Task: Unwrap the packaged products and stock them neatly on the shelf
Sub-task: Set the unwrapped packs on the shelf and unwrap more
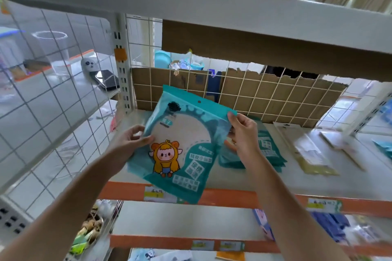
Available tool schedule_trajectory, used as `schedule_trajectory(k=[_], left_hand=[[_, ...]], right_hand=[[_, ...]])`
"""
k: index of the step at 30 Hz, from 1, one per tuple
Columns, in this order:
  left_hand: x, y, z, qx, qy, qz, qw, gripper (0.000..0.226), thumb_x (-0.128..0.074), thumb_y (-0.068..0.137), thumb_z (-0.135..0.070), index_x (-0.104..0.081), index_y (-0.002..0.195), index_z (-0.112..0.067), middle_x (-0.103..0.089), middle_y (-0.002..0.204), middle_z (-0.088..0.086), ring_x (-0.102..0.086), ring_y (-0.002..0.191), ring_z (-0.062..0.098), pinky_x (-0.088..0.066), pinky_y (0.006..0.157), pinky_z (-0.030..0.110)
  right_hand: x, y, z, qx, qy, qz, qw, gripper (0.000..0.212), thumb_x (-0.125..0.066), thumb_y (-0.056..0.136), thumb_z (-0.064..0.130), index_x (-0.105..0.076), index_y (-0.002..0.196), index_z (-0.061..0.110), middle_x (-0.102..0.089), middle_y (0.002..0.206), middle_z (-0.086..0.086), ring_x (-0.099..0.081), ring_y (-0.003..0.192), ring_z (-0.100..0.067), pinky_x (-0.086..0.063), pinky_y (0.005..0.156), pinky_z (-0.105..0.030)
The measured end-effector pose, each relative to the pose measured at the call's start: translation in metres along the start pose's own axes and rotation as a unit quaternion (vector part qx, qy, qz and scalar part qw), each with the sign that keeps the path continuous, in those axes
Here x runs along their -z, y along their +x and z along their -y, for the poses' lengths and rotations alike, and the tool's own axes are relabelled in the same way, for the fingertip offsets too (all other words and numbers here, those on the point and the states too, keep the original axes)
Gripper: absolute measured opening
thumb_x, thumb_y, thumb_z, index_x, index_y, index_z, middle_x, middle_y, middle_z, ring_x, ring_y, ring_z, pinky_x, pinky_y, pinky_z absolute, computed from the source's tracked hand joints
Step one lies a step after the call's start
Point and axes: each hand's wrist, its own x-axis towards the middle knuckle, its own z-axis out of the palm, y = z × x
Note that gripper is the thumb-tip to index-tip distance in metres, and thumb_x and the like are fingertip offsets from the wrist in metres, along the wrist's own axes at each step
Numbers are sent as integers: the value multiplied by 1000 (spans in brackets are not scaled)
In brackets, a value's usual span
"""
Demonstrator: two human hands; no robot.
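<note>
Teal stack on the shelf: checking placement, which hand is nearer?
Right. The right hand pinches the packet's top corner in front of the stack; the left hand grips its opposite edge, farther left.

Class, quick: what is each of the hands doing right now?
Left hand: holding the left edge of the teal packet.
Right hand: pinching the packet's upper right corner.

The left hand [129, 144] and right hand [244, 133] are bare. Both forearms [70, 195] show uncovered down to the frame's lower edge.
</note>
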Motion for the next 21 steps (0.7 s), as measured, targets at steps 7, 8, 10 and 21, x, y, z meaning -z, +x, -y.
schedule_trajectory(k=[7,8,10,21], left_hand=[[26,21,-36,-33,-26,35,998,66,-78,56,-42,-56,112,-14,-66,96,3,-66,80,13,-54,63,25],[27,27,-45,-43,-47,27,998,55,-70,64,-36,-56,112,-13,-65,98,4,-66,81,13,-54,63,25],[27,39,-59,-53,-76,16,996,46,-65,72,-32,-59,111,-10,-67,95,6,-68,83,17,-55,62,24],[9,77,-78,9,-165,-83,983,13,-54,93,-15,-54,82,-7,-64,73,9,-64,47,14,-51,41,24]], right_hand=[[-43,15,-7,-25,68,-3,997,14,-56,92,12,-63,82,7,-70,78,-6,-67,69,-19,-56,70,-34],[-47,16,-7,-18,61,-5,998,14,-57,92,12,-63,81,7,-70,77,-5,-67,69,-18,-56,73,-35],[-53,18,-7,-2,48,-7,999,13,-58,91,12,-63,79,8,-71,75,-4,-67,69,-19,-55,76,-38],[-57,8,-16,10,-23,78,997,38,-69,69,27,-62,102,10,-70,96,-7,-68,80,-19,-57,69,-30]])
